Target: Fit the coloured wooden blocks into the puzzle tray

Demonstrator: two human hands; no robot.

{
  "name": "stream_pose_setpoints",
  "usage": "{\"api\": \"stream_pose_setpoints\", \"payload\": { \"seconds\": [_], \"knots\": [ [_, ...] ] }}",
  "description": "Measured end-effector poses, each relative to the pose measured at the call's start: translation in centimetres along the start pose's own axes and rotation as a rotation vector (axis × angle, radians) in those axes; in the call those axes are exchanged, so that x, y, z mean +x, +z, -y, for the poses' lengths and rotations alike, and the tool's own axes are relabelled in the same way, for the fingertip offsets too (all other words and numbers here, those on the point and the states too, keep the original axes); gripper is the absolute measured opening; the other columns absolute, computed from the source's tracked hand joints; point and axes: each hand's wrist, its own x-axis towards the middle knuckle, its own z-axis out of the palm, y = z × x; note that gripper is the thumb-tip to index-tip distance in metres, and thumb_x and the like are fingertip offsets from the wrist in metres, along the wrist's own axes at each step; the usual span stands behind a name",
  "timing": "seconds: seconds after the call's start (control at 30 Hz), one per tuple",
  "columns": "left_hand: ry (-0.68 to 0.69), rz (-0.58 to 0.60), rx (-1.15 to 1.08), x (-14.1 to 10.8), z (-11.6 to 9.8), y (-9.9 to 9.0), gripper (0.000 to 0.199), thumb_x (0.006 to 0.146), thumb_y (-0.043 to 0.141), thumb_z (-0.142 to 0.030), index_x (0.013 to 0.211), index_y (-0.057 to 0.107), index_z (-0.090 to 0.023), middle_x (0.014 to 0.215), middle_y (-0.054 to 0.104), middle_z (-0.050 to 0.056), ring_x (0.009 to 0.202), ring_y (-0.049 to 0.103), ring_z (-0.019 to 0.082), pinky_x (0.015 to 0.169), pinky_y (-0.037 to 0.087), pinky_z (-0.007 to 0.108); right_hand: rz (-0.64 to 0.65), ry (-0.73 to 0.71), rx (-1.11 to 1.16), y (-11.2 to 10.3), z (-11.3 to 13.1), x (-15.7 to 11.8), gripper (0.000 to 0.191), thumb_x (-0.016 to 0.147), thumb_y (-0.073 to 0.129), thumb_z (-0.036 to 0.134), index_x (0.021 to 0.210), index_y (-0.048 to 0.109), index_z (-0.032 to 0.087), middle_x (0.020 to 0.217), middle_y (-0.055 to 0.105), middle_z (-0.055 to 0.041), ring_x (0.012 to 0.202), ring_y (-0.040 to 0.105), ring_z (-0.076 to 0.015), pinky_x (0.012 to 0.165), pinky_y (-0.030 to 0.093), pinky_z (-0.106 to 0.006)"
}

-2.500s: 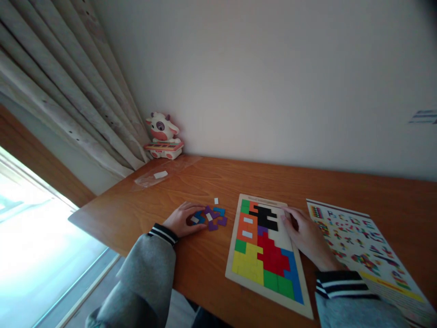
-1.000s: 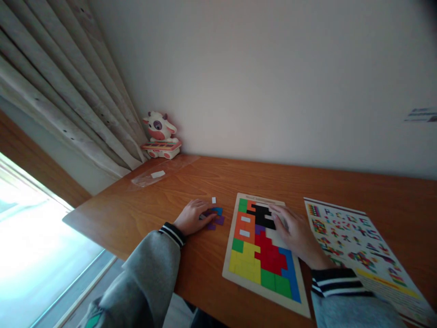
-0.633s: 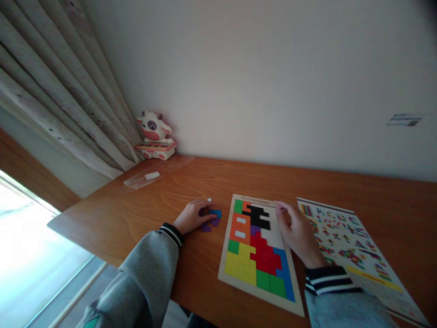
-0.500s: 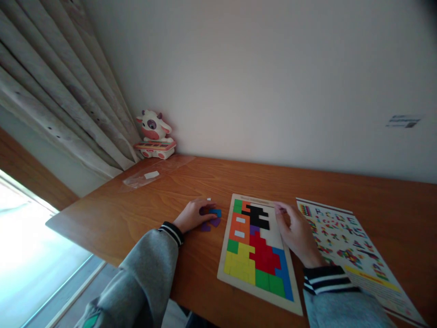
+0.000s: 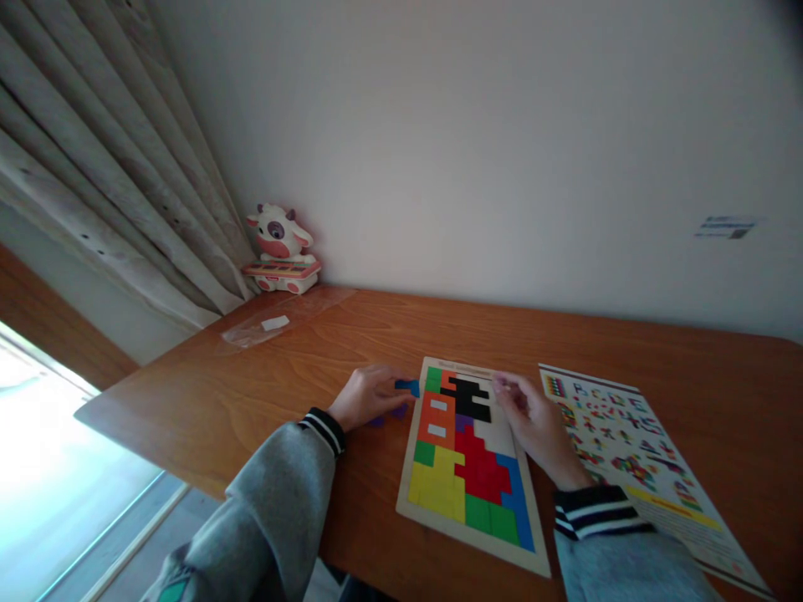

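A blue puzzle piece (image 5: 407, 387) is pinched between the thumb and fingers of my left hand (image 5: 371, 396), just left of the board's upper left edge. Purple pieces (image 5: 397, 412) lie on the table beneath that hand, partly covered by it. The wooden block-puzzle board (image 5: 472, 556) lies flat, filled with green, yellow, red, orange, blue and black pieces, with bare white patches at its upper right. Over the board's upper right edge is my right hand (image 5: 533, 422), its fingers curled in toward the thumb; whatever is between the fingertips is hidden.
A printed pattern sheet (image 5: 633, 435) lies right of the board, partly under my right forearm. At the back left corner of the table (image 5: 301, 359) stands a cow toy with a keyboard (image 5: 282, 251), with a clear plastic bag (image 5: 251, 333) in front. A curtain (image 5: 125, 184) hangs at left.
My left hand has lifted the blue piece off the purple pieces and moved right, toward the board. My right hand stays by the board's upper right, its fingers shifted slightly.
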Motion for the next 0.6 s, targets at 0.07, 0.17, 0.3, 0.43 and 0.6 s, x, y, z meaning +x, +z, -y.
{"api": "stream_pose_setpoints", "payload": {
  "seconds": [0.07, 0.17, 0.3, 0.43, 0.6],
  "knots": [
    [0.091, -0.001, -0.012, 0.8, -1.5, 1.0, 0.031, 0.088, 0.07, -0.045, 0.108, 0.071, -0.021, 0.104, 0.076, 0.005, 0.095, 0.071, 0.019, 0.088, 0.056, 0.03, 0.143, 0.099, 0.172, 0.4, 0.7, -0.2, 0.043, 0.091, 0.056, 0.057, 0.111, 0.067, 0.021, 0.099, 0.075, -0.0093, 0.079, 0.071, -0.0218, 0.074, 0.059, -0.037],
    [0.229, 0.045, -0.031, 2.1, -3.1, 3.2, 0.03, 0.092, 0.065, -0.046, 0.108, 0.072, -0.022, 0.107, 0.075, 0.007, 0.101, 0.07, 0.019, 0.093, 0.054, 0.032, 0.293, 0.145, 0.33, 1.1, 1.7, -0.5, 0.043, 0.088, 0.061, 0.058, 0.111, 0.069, 0.022, 0.101, 0.076, -0.0084, 0.081, 0.072, -0.0214, 0.075, 0.061, -0.037],
    [0.32, 0.065, -0.057, 3.0, -3.9, 5.8, 0.027, 0.096, 0.06, -0.043, 0.097, 0.073, -0.02, 0.108, 0.075, 0.01, 0.101, 0.07, 0.019, 0.093, 0.054, 0.033, 0.33, 0.118, 0.39, 2.0, 2.0, -0.7, 0.042, 0.085, 0.066, 0.056, 0.11, 0.07, 0.022, 0.111, 0.075, -0.0093, 0.1, 0.072, -0.0249, 0.085, 0.06, -0.039],
    [0.306, 0.036, -0.02, 3.2, -3.8, 6.5, 0.028, 0.094, 0.063, -0.043, 0.106, 0.07, -0.019, 0.117, 0.072, 0.011, 0.11, 0.066, 0.021, 0.099, 0.052, 0.036, 0.209, 0.11, 0.336, 1.5, 0.6, -0.2, 0.043, 0.084, 0.067, 0.055, 0.111, 0.068, 0.02, 0.103, 0.077, -0.0101, 0.094, 0.073, -0.0248, 0.083, 0.06, -0.04],
    [0.317, 0.206, 0.062, 3.3, -3.5, 6.3, 0.034, 0.099, 0.055, -0.04, 0.124, 0.063, -0.02, 0.134, 0.064, 0.01, 0.128, 0.056, 0.023, 0.111, 0.043, 0.041, -0.099, 0.134, 0.063, 0.0, -2.2, 1.9, 0.039, 0.085, 0.063, 0.055, 0.1, 0.071, 0.019, 0.098, 0.078, -0.0123, 0.089, 0.074, -0.0274, 0.082, 0.059, -0.045]
  ]
}}
